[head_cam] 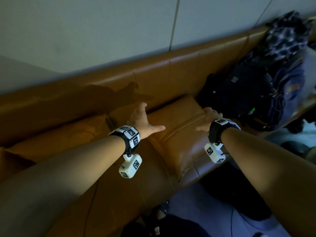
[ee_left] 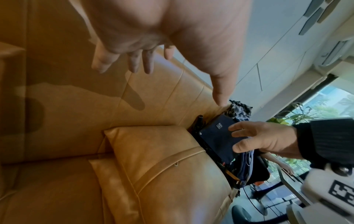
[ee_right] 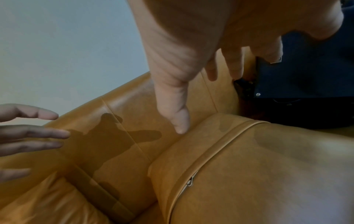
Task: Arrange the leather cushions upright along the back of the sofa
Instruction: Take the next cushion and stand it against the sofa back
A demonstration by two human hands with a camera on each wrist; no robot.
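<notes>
A dark backpack (head_cam: 239, 93) and patterned cloth (head_cam: 287, 36) sit piled together.

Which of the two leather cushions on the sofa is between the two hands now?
The cushion beside the dark bags, lying flat with its zip seam up. The left hand and right hand flank it; the other cushion lies further left.

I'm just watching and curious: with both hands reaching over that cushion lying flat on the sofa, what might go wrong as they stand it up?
1. The bags sit right against the cushion; swinging it up may knock or snag them.
2. Both hands are open, the left hand and the right hand, with no grip yet, so the smooth leather might slip.
3. The zipper pull could catch a finger.
</notes>
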